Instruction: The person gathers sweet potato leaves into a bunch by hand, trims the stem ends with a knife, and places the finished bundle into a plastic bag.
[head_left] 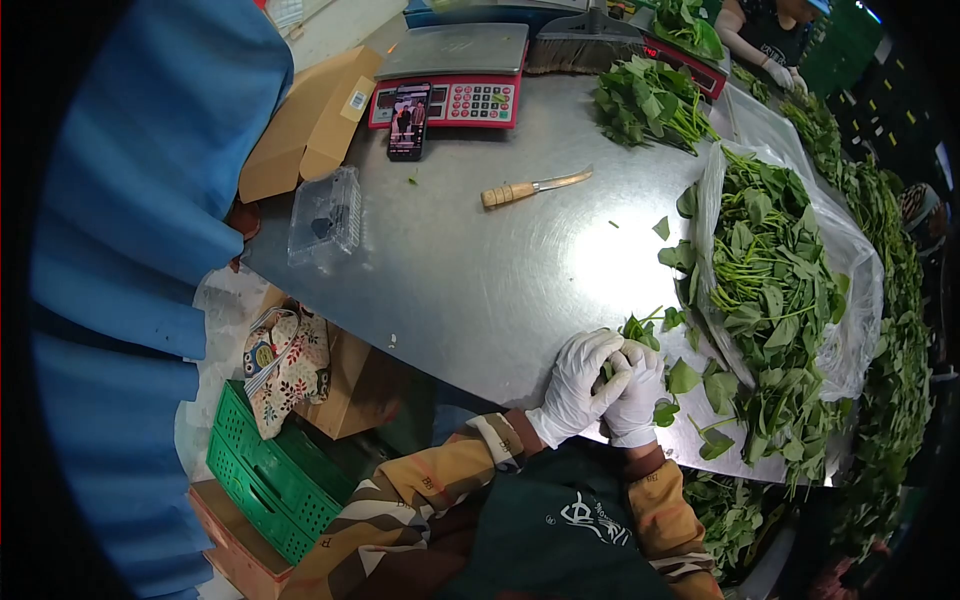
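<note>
step in hand, as judged: leafy greens are being handled in small amounts. the left hand (577, 388) and right hand (636, 402), both white-gloved, are held together at the near edge of the table (440, 240). the fingers are curled closed and a sprig (606, 372) is gripped between them; how it is shared by the two cannot be told.

next move, as judged: a firm pinch on the stem is called for, with the other hand kept steady so that leaves are not crushed.

appearance: the sprig is mostly hidden; only a bit of green is shown. in the pile (765, 265) to the right, partly wrapped by a clear bag (858, 310), slim pale stems and broad darker leaves are seen, tangled. loose leaves (684, 377) are scattered just beside the hands. the knife (537, 187) is laid well apart.
</note>
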